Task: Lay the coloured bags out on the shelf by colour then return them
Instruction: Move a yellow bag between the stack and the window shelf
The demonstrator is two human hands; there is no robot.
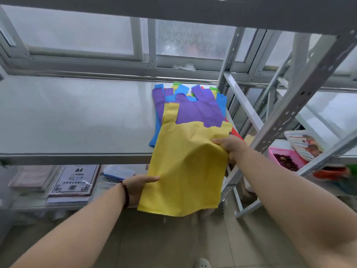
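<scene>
Two hands hold one yellow bag [185, 167] flat, part over the shelf [77, 117] front edge.
Left hand [138, 187] is closed on the bag's lower left edge and right hand [229, 147] on its right edge, each grip pinching cloth, probably to keep it spread; its handles overlap the mixed bag pile [197, 107] at the shelf's right end; open shelf lies left; the upright post [289, 117] stands just right.

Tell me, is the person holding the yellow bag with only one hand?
No, the left hand and the right hand grip the yellow bag.
</scene>
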